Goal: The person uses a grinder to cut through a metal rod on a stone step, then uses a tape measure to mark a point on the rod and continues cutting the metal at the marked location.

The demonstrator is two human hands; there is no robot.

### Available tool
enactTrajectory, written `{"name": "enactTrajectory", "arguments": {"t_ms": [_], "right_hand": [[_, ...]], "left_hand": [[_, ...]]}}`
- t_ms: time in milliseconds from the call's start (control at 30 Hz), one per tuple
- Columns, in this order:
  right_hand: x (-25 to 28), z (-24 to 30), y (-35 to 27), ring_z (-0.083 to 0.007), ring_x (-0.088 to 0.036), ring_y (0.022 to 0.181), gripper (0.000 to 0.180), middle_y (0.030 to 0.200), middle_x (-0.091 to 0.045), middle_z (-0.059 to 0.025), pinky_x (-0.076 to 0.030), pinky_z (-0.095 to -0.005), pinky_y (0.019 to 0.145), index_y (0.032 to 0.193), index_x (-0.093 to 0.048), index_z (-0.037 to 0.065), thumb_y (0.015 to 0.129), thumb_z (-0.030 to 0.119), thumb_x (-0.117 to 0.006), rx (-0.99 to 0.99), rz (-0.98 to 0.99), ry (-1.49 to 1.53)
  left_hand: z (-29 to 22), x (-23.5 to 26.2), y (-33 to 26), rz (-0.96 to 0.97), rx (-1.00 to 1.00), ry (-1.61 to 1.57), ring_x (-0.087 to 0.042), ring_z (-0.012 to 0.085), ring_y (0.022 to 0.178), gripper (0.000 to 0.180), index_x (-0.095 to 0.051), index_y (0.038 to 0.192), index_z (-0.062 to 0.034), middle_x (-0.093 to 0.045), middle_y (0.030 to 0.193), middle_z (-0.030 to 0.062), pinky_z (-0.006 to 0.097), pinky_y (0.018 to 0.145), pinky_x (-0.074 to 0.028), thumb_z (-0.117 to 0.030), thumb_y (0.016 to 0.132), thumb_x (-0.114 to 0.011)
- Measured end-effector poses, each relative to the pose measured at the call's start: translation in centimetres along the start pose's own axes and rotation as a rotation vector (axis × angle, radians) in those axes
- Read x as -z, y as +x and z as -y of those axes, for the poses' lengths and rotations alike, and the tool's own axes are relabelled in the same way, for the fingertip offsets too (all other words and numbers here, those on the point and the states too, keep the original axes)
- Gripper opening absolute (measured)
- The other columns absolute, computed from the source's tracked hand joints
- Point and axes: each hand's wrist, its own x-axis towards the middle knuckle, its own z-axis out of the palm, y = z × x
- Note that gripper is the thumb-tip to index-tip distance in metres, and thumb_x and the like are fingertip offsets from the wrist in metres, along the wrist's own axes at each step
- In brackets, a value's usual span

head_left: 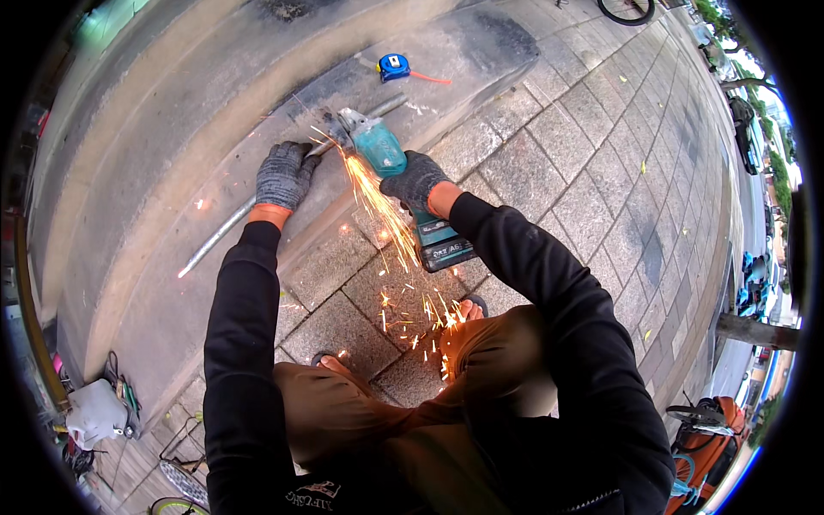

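Observation:
A long metal pipe (225, 233) lies slantwise across the concrete step, its far part running on past the tool's head. My left hand (286, 176), in a grey knit glove with an orange cuff, is closed over the pipe near its middle. In my right hand (415, 180), gloved alike, I grip a teal cordless angle grinder (378, 147) by its body. Its head meets the pipe to the right of my left hand. Orange sparks (382, 203) stream from there toward my feet. The battery pack (444, 246) hangs below my right wrist. The sparks and tool head hide the exact contact.
A blue tape measure (394, 68) with an orange strap rests on the step (481, 51) beyond the grinder. Stone paving (601, 172) spreads to the right. My sandalled feet (336, 364) are under the falling sparks. A pale container (96, 413) and bicycles stand around the edges.

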Motion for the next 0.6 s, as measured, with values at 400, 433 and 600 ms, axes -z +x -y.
{"name": "enactTrajectory", "arguments": {"t_ms": [400,433,600], "right_hand": [[0.5,0.5,-2.9,-0.0295,-0.077,0.071,0.045,0.095,-0.08,-0.0199,-0.06,-0.046,0.067,0.111,-0.077,-0.001,0.082,0.031,-0.088,-0.132,0.073,0.116],[0.8,1.1,-3.6,-0.0279,-0.076,0.074,0.045,0.094,-0.08,-0.019,-0.06,-0.0453,0.07,0.109,-0.077,-0.001,0.079,0.03,-0.089,-0.148,0.063,0.143],[0.1,0.1,-1.6,-0.0343,-0.078,0.093,0.057,0.103,-0.08,-0.0219,-0.061,-0.0453,0.084,0.117,-0.077,-0.001,0.075,0.035,-0.09,-0.105,0.028,0.08]], "left_hand": [[0.8,-0.9,-0.6,-0.031,-0.055,-0.073,-0.069,0.0369,0.118,0.035,-0.078,0.126,-0.0149,-0.075,0.123,0.0142,0.049,0.103,-0.056,-0.037,0.098,-0.073],[0.7,-0.9,-0.5,-0.06,-0.095,-0.106,-0.069,0.0368,0.119,0.036,-0.078,0.127,-0.0145,-0.075,0.123,0.0146,0.049,0.104,-0.056,-0.037,0.099,-0.073],[-0.6,0.0,0.5,0.063,-0.034,-0.02,-0.069,0.0378,0.119,0.037,-0.077,0.128,-0.0116,-0.074,0.125,0.0177,0.05,0.105,-0.056,-0.036,0.101,-0.07]]}}
